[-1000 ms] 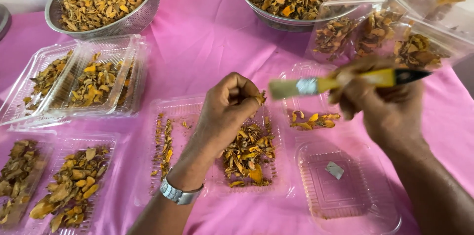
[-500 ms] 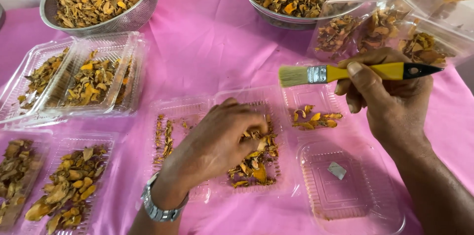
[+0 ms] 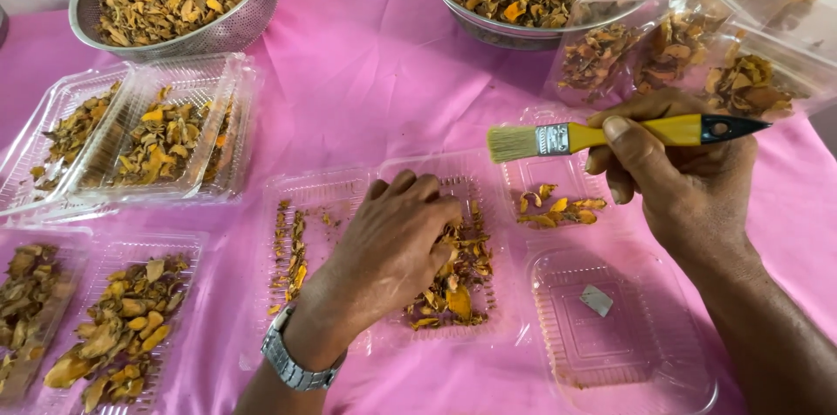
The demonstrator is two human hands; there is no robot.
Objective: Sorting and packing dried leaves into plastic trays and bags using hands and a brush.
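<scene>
My left hand (image 3: 392, 241), with a metal watch on its wrist, rests palm down on dried orange-brown slices (image 3: 453, 289) in a clear plastic tray (image 3: 501, 328) at the centre; its fingers curl into the pile. My right hand (image 3: 680, 180) holds a paintbrush (image 3: 610, 134) with a yellow and black handle, held level above a second clear tray (image 3: 545, 180) that has a few slices (image 3: 558, 210) in it. The bristles point left.
Two metal bowls (image 3: 218, 31) (image 3: 488, 27) of dried slices stand at the back on the pink cloth (image 3: 366, 84). Filled clear trays (image 3: 157, 132) (image 3: 113, 328) lie at left. An open tray (image 3: 628, 336) with a small grey packet (image 3: 597, 300) lies at front right. Filled boxes (image 3: 697, 57) sit at back right.
My left hand came down from a raised pinch onto the slices in the centre tray. My right hand levelled the brush and lifted it slightly.
</scene>
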